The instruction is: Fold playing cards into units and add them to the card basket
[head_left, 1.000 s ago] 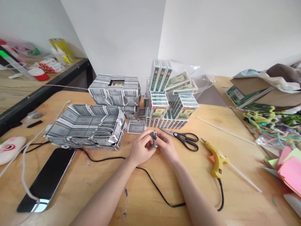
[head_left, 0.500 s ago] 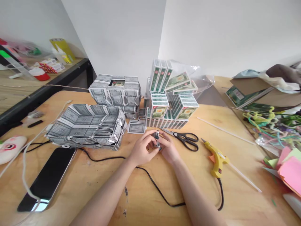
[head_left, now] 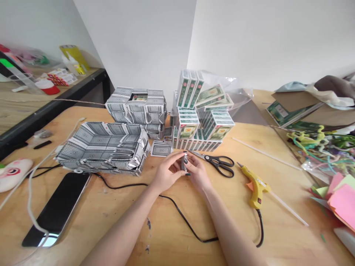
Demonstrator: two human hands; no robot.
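Note:
Between my two hands is a small folded playing card, seen edge-on. My left hand grips it from the left, fingertips at the top and thumb at the bottom. My right hand closes on it from the right, fingers against its side. Much of the card is hidden by the fingers. Just behind my left hand lie loose playing cards, backs up. To the left sits an open tray built of folded cards. Black-handled scissors lie right of my right hand.
Stacked card boxes stand behind my hands, beside a card-built box. A yellow glue gun with a glue stick in it lies to the right. A phone and a black cable lie on the table.
The folded card has turned upright and shows less of its inside. My fingers have shifted closer around it; both arms stay nearly in place.

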